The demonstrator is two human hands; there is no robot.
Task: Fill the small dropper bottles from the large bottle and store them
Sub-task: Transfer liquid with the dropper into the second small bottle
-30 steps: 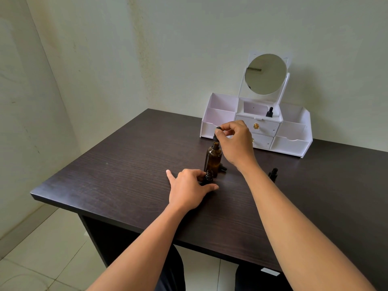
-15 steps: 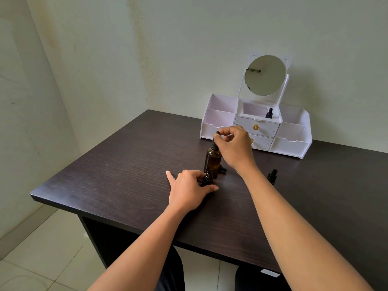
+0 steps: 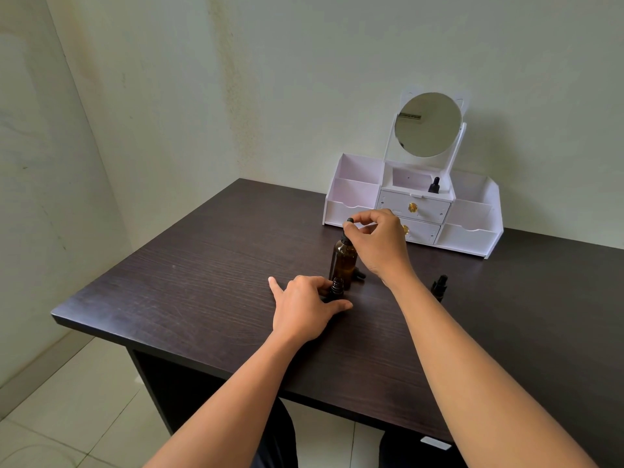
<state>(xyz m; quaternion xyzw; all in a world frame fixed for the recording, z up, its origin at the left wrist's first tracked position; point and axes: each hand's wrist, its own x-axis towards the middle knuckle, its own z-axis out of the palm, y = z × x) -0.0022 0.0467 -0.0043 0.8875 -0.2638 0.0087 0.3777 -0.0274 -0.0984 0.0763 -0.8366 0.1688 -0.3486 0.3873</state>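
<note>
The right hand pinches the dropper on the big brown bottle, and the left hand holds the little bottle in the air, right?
No. The head view shows the left hand holding the little bottle on the table, not in the air.

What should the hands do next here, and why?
Probably lift the dropper out of the large bottle and carry it to the small bottle. The right hand pinches the dropper's bulb, its tip in the large bottle's neck; the left hand steadies the small bottle, uncapped, just in front.

dark table [image 3: 202, 282], round mirror [image 3: 427, 125]
</note>
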